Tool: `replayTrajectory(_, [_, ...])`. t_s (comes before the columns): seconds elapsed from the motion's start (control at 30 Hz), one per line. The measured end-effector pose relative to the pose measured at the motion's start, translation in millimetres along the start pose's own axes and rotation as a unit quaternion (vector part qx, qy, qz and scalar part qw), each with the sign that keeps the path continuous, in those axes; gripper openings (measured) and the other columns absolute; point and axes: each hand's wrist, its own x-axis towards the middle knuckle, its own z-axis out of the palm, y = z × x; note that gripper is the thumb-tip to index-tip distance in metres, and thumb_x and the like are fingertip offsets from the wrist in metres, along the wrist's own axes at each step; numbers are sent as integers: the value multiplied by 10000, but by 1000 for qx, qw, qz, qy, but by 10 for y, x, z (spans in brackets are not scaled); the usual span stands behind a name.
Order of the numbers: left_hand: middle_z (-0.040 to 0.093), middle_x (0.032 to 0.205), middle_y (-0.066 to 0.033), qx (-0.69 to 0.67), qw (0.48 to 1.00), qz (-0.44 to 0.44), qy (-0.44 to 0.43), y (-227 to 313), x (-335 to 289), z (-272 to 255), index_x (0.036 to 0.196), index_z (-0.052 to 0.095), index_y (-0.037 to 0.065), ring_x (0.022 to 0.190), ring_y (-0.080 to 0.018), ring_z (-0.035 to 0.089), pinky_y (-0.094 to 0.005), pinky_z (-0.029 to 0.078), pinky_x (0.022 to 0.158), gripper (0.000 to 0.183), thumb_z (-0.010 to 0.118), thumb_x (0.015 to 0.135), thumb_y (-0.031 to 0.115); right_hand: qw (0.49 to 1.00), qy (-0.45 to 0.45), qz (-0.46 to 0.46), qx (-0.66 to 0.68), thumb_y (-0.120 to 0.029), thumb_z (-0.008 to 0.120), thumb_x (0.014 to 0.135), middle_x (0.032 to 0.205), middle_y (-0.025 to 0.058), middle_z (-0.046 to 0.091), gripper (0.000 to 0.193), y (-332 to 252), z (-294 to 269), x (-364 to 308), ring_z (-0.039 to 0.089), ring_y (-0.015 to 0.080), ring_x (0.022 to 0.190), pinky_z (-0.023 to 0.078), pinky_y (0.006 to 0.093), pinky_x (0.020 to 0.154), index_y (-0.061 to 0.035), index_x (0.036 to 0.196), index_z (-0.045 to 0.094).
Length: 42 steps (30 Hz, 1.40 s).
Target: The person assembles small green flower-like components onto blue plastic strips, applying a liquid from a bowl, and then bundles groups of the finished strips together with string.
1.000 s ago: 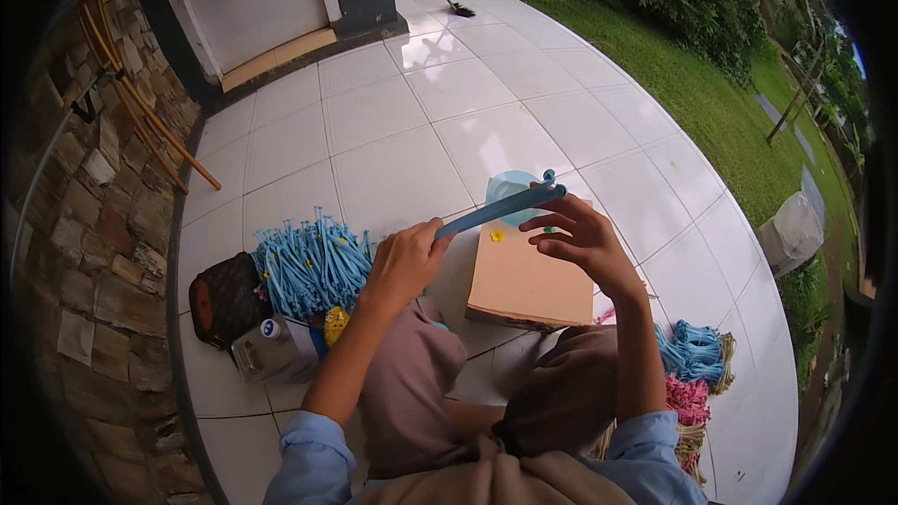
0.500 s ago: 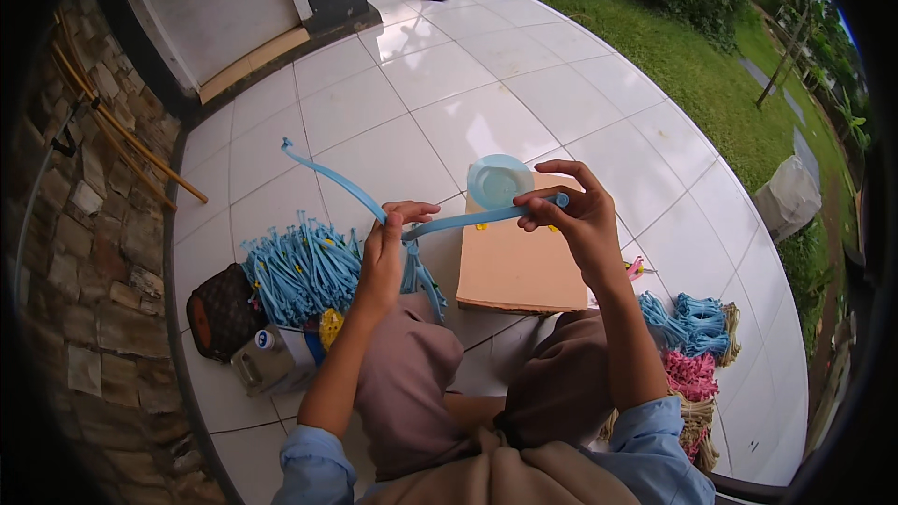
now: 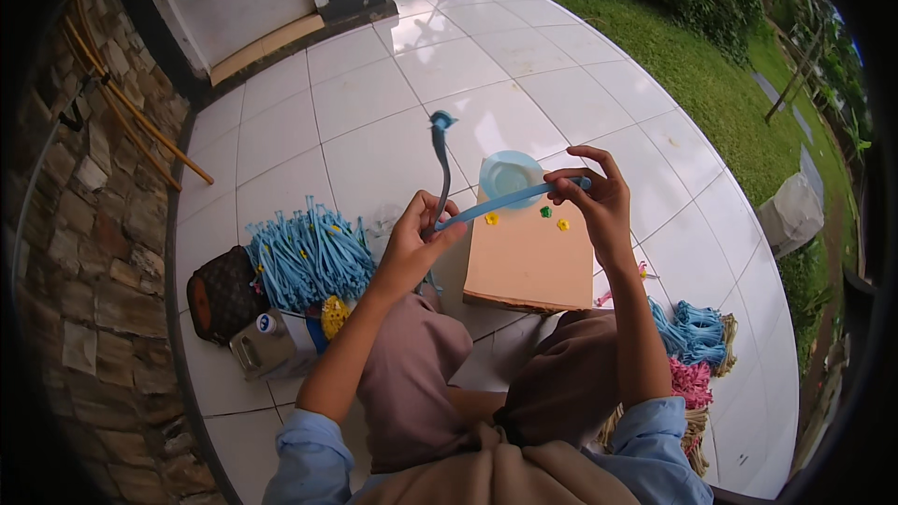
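Note:
My left hand point(image 3: 409, 248) is closed on a light blue strap point(image 3: 505, 198). One end of the strap rises from my left fingers to a knobbed tip; whether this is one folded strap or two is hard to tell. At the other end my right hand point(image 3: 603, 206) pinches the strap between thumb and finger, its other fingers raised. Beneath the strap is a cardboard box point(image 3: 528, 271) with a pale blue dish point(image 3: 513, 178) at its far edge. On the box lie a yellow flower piece point(image 3: 491, 219), a green one point(image 3: 546, 211) and another yellow one point(image 3: 563, 224).
A heap of blue straps point(image 3: 309, 257) lies left, beside a brown bag point(image 3: 224, 299), a grey container point(image 3: 267, 346) and a yellow bundle point(image 3: 334, 316). Blue bundles point(image 3: 702, 329) and a pink bundle point(image 3: 690, 382) lie right. A stone wall point(image 3: 103, 346) borders the left.
The strap's free end has swung from pointing left to standing upright. My left hand has turned and moved slightly right; my right hand has risen a little, still pinching the strap.

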Motion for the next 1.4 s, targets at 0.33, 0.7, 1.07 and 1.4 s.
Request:
replayTrajectory(0.33, [486,838,-25,157,985,78,0,-30,-23,60,721,321,91,660,-66,385,-190,350,631,271,555,851,47,998,-41,-17,42,10,622,794,936,150,603,467,52,-39,0,597,159,782,480,259,704,-10,1202,396])
replayTrajectory(0.7, [465,733,-11,-57,991,-60,109,-393,150,-65,789,291,133,452,-2,278,-174,211,397,247,510,904,126,824,-274,-146,-474,-8,526,774,951,112,583,288,1593,58,68,490,278,1013,440,365,837,0,1061,501])
replayTrajectory(1.07, [575,738,-79,-13,993,-53,107,-494,162,-93,764,317,94,660,-112,523,-250,421,627,286,553,870,215,655,-297,-304,-625,-27,527,746,884,83,562,443,1900,65,266,469,259,953,389,354,782,-14,1179,432])
replayTrajectory(1.4, [614,753,-88,50,991,-98,78,-451,179,-65,752,319,85,693,-122,547,-253,423,618,323,574,850,257,733,-294,-279,-546,9,540,736,903,101,538,466,1730,75,254,512,233,868,435,340,784,6,1188,425])
